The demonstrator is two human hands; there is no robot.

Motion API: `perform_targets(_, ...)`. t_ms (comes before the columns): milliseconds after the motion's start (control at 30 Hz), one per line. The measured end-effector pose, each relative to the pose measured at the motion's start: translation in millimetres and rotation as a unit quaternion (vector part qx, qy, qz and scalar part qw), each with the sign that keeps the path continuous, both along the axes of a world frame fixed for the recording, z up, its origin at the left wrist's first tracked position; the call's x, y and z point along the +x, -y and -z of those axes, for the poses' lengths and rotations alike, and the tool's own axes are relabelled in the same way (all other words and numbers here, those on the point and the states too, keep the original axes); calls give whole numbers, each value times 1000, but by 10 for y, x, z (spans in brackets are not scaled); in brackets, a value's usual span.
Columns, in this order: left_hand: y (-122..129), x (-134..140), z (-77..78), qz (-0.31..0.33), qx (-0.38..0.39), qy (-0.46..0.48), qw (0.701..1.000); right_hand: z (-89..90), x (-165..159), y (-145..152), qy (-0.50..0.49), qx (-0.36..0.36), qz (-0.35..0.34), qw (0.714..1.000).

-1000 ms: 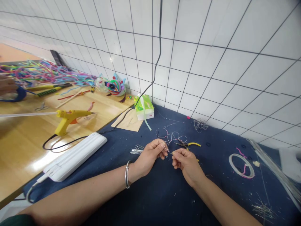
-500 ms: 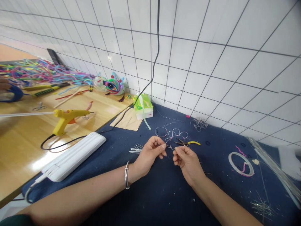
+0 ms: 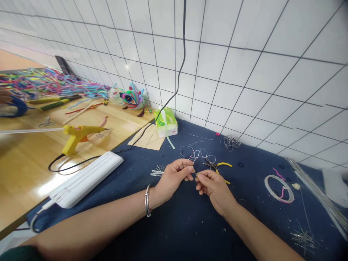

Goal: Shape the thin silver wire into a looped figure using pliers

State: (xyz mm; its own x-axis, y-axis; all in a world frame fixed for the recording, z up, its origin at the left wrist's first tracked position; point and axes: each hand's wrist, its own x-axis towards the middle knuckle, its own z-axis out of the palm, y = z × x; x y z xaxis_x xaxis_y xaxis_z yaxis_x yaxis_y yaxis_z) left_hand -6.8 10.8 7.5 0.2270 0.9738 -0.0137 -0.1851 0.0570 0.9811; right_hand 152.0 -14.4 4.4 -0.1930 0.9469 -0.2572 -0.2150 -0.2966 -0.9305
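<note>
My left hand [image 3: 176, 175], with a silver bangle [image 3: 147, 200] on its wrist, pinches one end of a thin wire ring [image 3: 193, 164]. Close beside it, my right hand [image 3: 210, 185] pinches the other end, fingertips almost meeting the left ones. The ring arches up behind the fingers; its exact ends are hidden by them. Just beyond lie looped wire petals [image 3: 205, 154] and another wire ring [image 3: 186, 151]. Yellow-handled pliers [image 3: 224, 165] rest behind my right hand. A bundle of short cut wires [image 3: 157, 171] lies left of my left hand.
A white power strip [image 3: 87, 179] and yellow glue gun [image 3: 77, 136] are at left. A tissue pack [image 3: 166, 123] and tangled wire [image 3: 231, 143] lie near the wall. At right are a white ring coil [image 3: 279, 177] and long wires [image 3: 318, 195]. Another person's hand [image 3: 4, 99] shows far left.
My right hand has moved left toward my left hand, bringing the wire ends closer together. More of the pliers' handles now shows.
</note>
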Motion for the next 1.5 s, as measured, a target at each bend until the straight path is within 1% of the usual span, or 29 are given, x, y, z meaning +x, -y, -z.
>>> perform_targets(100,-47,-34,-13,-17,6,-7,1000,-19,59,-52,40,40,43,997)
perform_targets(200,-84,-55,-18,0,3,-23,1000,-21,139,-129,86,85,74,990)
perform_targets(300,-100,-65,-17,34,-5,-35,999,-17,199,-181,144,109,57,982)
perform_targets(400,-107,-74,-17,42,5,-43,998,-26,215,-186,213,119,11,970)
perform_targets(500,-112,-82,-16,44,26,-49,998,-43,201,-163,245,138,-15,960)
perform_targets(667,-119,-83,-6,37,56,-85,994,-58,193,-126,254,166,-23,952)
perform_targets(833,-126,-98,-37,58,76,-140,986,-52,195,-112,220,171,24,960)
perform_targets(933,-128,-103,-57,68,84,-142,984,-40,191,-126,210,169,47,962)
perform_targets(1000,-129,-98,-55,73,79,-118,987,-41,197,-140,210,165,51,962)
perform_targets(1067,-130,-89,-44,75,64,-79,992,-55,207,-151,224,162,38,960)
perform_targets(1133,-132,-83,-31,73,47,-51,995,-79,213,-153,253,165,8,953)
perform_targets(1267,-139,-98,-26,92,21,-58,994,-110,200,-141,293,177,-70,937)
perform_targets(1333,-142,-110,-32,101,20,-72,992,-103,192,-138,287,171,-81,939)
perform_targets(1433,-147,-121,-37,90,30,-86,992,-85,195,-140,263,156,-81,949)
perform_targets(1500,-153,-126,-35,88,33,-89,992,-83,203,-144,261,154,-84,949)
